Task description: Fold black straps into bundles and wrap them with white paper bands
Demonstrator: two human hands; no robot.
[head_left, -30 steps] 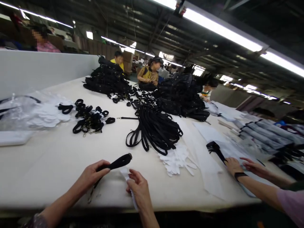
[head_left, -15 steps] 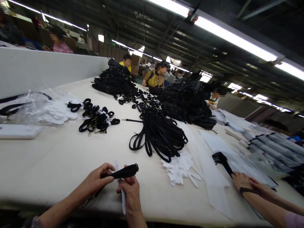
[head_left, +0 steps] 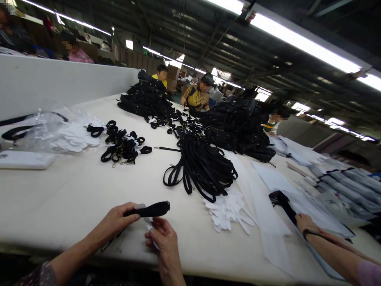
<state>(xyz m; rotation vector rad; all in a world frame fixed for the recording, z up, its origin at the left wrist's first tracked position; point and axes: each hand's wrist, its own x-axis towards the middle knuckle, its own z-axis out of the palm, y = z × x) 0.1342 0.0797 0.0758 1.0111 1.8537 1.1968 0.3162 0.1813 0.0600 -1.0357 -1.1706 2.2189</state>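
My left hand (head_left: 122, 216) is closed around a folded black strap (head_left: 154, 209) near the table's front edge. A metal piece shows at the strap's right end, and a loose end trails down below my left wrist. Just under the bundle, my right hand (head_left: 163, 238) pinches a white paper-like strip (head_left: 148, 223), which passes behind the strap with its upper end showing above. Farther back lies a large heap of long black straps (head_left: 205, 169) with metal clips. White strips (head_left: 229, 210) are piled in front of that heap.
Banded black strap bundles (head_left: 126, 147) lie left of centre. Beyond them are a plastic bag with white pieces (head_left: 74, 135) and a white box (head_left: 25, 159). Black bags (head_left: 238, 127) are heaped at the back. On the right, a co-worker's hands (head_left: 306, 224) handle a black item over plastic sleeves.
My right hand has moved slightly down and away from the strap, and the strip's hanging lower end now shows less. My left hand still holds the folded strap, slightly higher.
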